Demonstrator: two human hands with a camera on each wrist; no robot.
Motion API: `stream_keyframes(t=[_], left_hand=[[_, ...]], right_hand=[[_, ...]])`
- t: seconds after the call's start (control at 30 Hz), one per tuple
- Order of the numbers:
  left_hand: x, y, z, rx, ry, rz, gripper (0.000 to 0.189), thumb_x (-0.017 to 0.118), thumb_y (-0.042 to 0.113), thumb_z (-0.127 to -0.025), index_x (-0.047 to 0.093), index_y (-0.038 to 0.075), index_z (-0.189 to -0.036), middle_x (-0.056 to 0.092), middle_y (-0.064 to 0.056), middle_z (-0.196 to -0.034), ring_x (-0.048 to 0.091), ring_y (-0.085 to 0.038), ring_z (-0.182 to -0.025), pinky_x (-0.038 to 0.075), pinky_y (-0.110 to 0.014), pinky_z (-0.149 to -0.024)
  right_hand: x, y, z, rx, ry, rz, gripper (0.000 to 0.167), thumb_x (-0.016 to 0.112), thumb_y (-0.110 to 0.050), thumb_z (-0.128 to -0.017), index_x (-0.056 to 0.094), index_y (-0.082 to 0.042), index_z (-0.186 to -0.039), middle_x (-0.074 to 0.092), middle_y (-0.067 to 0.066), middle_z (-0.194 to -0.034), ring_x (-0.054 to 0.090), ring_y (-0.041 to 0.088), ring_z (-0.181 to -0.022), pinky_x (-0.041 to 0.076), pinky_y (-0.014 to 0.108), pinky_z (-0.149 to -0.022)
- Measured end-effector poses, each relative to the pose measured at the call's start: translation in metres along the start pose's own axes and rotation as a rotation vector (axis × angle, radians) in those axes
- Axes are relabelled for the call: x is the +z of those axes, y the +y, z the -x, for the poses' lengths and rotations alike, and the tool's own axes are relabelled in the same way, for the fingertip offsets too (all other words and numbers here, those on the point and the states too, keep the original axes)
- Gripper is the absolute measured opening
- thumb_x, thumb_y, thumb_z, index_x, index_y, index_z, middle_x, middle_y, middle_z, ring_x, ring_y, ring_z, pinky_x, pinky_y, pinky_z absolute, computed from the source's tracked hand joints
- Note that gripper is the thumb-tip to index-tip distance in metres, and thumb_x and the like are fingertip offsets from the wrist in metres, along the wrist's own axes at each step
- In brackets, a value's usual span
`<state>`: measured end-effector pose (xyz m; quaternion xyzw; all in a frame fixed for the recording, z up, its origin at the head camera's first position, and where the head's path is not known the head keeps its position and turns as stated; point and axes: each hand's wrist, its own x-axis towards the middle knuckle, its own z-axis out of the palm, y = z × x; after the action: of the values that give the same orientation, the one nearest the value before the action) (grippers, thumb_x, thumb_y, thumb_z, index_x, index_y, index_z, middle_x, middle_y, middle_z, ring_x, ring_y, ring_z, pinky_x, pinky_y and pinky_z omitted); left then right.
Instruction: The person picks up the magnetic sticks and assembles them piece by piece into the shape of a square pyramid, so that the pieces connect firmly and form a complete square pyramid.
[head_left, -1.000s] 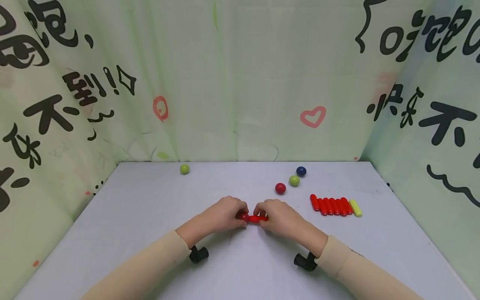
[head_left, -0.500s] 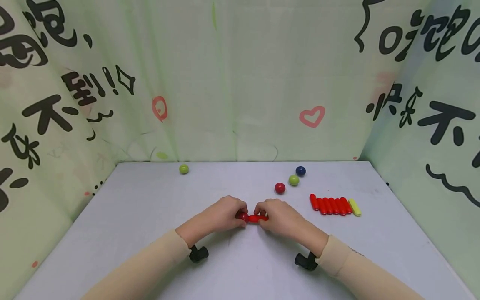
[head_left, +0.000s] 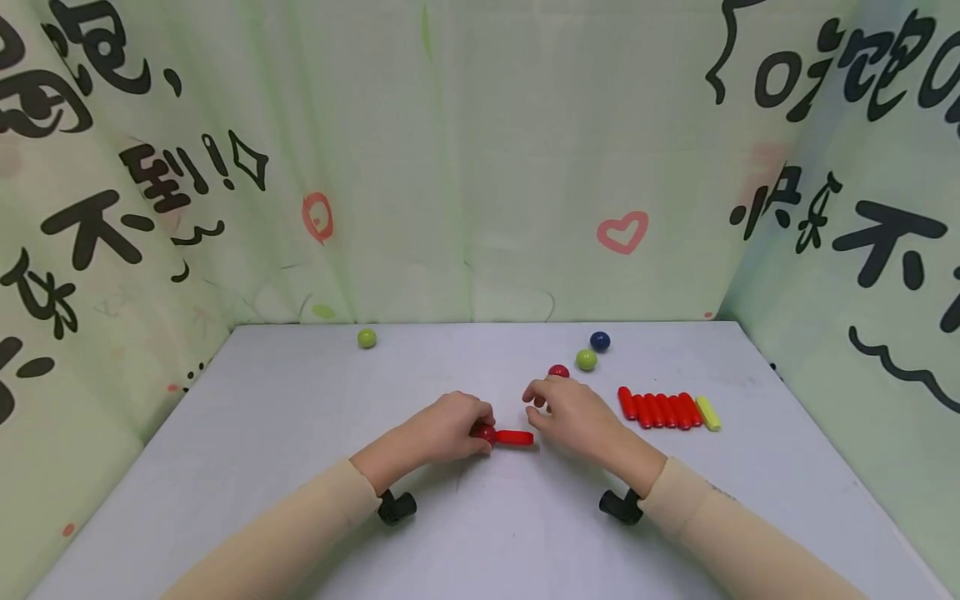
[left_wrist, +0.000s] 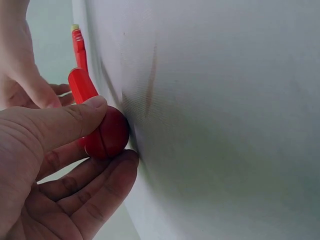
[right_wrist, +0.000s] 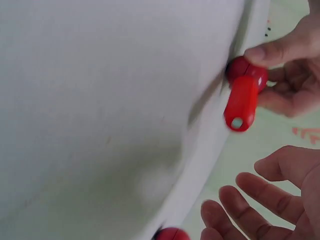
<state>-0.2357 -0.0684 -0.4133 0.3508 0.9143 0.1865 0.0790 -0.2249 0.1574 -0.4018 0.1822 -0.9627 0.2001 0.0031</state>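
Note:
My left hand [head_left: 450, 427] pinches a dark red ball [left_wrist: 112, 132] between thumb and fingers, low over the white table. A bright red rod [head_left: 515, 437] extends rightward from this ball, its near end against it. In the right wrist view the rod's free end has a round hole. My right hand [head_left: 573, 412] is off to the right of the rod, fingers loosely bent and apart, with nothing in them. Just beyond its knuckles is a second red ball [head_left: 558, 371], partly covered by the hand and also visible at the bottom of the right wrist view.
Several red rods [head_left: 660, 411] lie side by side on the right of the table [head_left: 262, 467], a yellow rod [head_left: 708, 413] at the row's end. Behind are a green ball [head_left: 587, 359] and a blue ball [head_left: 600, 341]. Another green ball [head_left: 367, 337] sits at the back left.
My right hand has let go of the red rod and moved right and slightly away, now overlapping the second red ball. The left hand keeps its grip on the held ball.

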Motion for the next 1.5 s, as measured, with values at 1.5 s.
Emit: stream_keyframes(t=[1.5], left_hand=[[0.001,0.001,-0.003,-0.048,-0.036,0.011,0.018,0.083,0.018,-0.089,0.073,0.011,-0.102,0.068,0.006,-0.087,0.056,-0.008,-0.078,0.049,-0.021,-0.071]], right_hand=[[-0.006,0.041,-0.029,0.135,-0.012,0.055,0.031,0.071,-0.005,-0.093,0.068,0.0,-0.123,0.067,0.018,-0.112,0.062,0.031,-0.101,0.06,0.044,-0.087]])
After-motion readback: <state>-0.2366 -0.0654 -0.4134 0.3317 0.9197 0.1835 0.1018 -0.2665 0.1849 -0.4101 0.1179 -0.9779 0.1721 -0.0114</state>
